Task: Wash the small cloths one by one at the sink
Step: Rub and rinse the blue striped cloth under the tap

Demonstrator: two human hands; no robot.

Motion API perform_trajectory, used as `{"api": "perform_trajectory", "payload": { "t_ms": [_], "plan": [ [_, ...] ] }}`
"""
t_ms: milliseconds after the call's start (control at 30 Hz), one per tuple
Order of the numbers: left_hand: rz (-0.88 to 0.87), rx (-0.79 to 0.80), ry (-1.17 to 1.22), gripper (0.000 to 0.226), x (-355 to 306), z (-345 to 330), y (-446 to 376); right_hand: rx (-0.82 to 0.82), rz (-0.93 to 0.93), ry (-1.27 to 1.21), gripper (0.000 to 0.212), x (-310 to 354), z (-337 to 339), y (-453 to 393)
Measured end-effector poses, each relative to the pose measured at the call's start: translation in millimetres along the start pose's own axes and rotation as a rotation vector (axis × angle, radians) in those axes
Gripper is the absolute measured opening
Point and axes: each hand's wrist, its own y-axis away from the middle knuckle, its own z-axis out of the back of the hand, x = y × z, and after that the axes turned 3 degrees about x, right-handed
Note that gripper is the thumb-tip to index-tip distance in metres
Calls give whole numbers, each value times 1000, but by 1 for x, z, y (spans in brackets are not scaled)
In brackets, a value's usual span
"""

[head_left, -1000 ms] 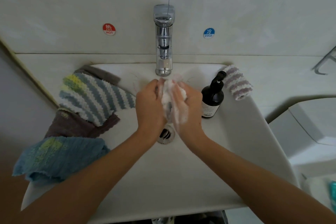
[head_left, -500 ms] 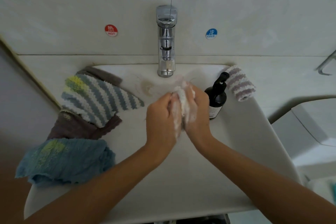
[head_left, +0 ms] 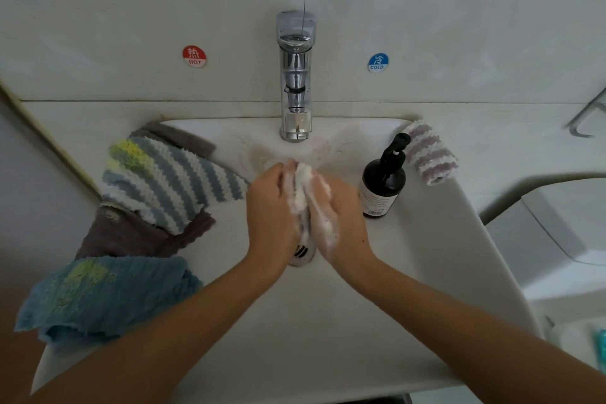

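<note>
Sudsy white cloth [head_left: 300, 192] held over the sink [head_left: 328, 321] basin below the faucet [head_left: 296, 75], clasped between left hand [head_left: 270, 210] and right hand [head_left: 341, 216], fingers curled round it, both forearms angled inward, foam seen on right palm.

The tap [head_left: 295, 82] is polished chrome, mirror-bright; the sink [head_left: 328, 321] smooth glossy ceramic. The striped cloth [head_left: 170, 180] is fluffy ribbed fabric – the blue cloth [head_left: 105, 295] crinkled. The soap bottle [head_left: 383, 184] is dark and glossy.
</note>
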Motion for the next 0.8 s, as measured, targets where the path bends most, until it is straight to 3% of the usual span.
{"api": "perform_trajectory", "payload": {
  "t_ms": [100,200,333,500,700,800],
  "plan": [
    [-39,62,6,43,-3,-1,18,-40,-122,-148,46,0,3,-19],
    [-86,100,-24,42,-5,-4,16,-99,-134,-183,46,-4,6,-14],
    [0,55,-35,46,2,2,-1,10,-112,-149,44,-1,2,-3],
    [-160,155,-156,34,-16,-3,39,-78,-204,-183,35,-13,12,-12],
    [-73,8,-151,42,-1,1,1,-61,-148,-172,42,-1,1,2],
    [-104,59,-181,38,-2,4,20,-39,-205,-217,46,-4,-1,-9]
  ]
}}
